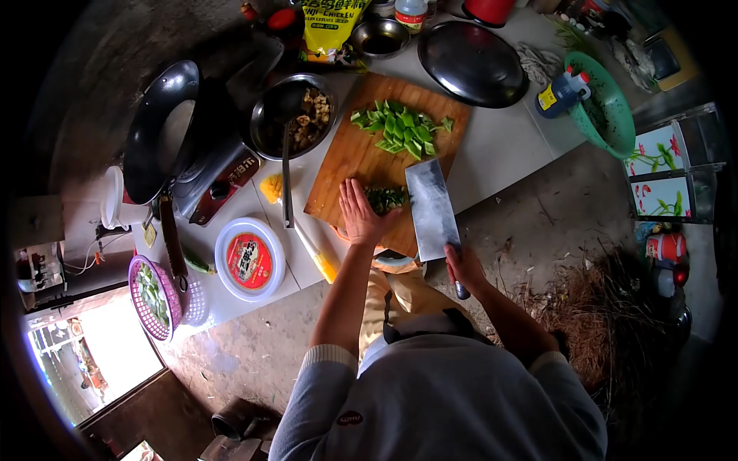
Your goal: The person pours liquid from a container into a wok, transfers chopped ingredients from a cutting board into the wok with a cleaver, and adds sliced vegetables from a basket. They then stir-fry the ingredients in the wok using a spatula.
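Note:
My right hand (466,270) grips the handle of a cleaver (433,206). Its broad blade is at the right edge of a wooden cutting board (338,165). My left hand (363,219) lies on the near part of the board with its fingers stretched out, beside a small heap of finely chopped greens (386,199). The heap sits between that hand and the blade; part of it may be hidden by the hand. Farther up the board is a larger pile of green pepper pieces (401,129).
Left of the board stand a metal bowl (311,115) with a ladle, a black wok (165,127) on a stove, and a round tub (250,259). A pan lid (473,64) and a green basin (615,115) with a blue bottle are at the right.

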### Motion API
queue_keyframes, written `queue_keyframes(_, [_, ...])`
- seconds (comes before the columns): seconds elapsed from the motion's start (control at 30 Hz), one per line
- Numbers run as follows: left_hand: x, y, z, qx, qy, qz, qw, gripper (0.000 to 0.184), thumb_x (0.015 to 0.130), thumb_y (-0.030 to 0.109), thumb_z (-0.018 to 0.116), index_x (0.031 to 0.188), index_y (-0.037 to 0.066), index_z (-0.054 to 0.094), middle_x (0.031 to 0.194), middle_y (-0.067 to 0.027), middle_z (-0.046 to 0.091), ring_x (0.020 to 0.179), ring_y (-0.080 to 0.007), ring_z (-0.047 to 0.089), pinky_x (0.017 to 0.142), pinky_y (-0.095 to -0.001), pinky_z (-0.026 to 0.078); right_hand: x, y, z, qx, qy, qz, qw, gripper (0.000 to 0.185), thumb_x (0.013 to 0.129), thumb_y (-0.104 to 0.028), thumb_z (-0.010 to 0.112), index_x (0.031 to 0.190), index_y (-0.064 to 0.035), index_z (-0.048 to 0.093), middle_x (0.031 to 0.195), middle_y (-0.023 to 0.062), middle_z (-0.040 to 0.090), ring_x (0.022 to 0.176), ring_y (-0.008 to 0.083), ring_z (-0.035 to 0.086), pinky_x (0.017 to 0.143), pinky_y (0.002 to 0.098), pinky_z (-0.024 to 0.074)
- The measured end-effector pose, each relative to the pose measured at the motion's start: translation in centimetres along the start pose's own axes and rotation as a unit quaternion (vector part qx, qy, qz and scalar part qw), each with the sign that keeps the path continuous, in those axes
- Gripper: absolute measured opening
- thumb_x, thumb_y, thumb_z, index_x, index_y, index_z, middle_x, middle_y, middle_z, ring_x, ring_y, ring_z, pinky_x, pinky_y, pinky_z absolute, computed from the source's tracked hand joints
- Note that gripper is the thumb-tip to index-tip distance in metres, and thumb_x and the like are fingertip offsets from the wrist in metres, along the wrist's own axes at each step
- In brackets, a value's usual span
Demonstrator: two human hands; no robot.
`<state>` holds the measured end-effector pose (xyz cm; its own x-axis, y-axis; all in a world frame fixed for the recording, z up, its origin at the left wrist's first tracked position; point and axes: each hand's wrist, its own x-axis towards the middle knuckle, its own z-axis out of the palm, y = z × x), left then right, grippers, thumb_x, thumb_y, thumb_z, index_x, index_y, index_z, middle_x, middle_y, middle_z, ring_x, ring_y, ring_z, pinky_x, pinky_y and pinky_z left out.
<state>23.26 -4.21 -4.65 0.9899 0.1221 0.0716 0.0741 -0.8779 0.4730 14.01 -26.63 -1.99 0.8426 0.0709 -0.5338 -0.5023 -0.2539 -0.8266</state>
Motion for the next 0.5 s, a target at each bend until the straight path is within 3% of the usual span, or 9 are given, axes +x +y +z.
queue_keyframes(0.17, [0.1,-0.1,0.4,-0.027,-0.001,0.012,1.0,0.107,0.058,0.048,0.071,0.132,-0.003,0.013,0.135,-0.0227,0.02,0.128,-0.0339,0.015,0.104,-0.0428,0.016,0.9,1.2,1.2,0.025,-0.017,0.014,0.999,0.048,0.087,-0.035,0.045,0.051,-0.0037,0.043,0.038,0.0037,0.043,0.029,0.0129,0.043,0.03,0.0278,0.0337])
queue_keyframes(0.5, [0.6,-0.3,0.4,-0.093,0.023,0.031,0.995,0.1,0.06,0.043,0.071,0.131,-0.003,0.018,0.132,-0.0224,0.026,0.125,-0.0353,0.022,0.103,-0.0439,0.02,1.8,-0.6,6.0,0.033,-0.109,0.045,0.992,0.038,0.088,-0.033,0.046,0.065,-0.0027,0.043,0.043,0.0033,0.042,0.03,0.0125,0.041,0.031,0.0271,0.0318])
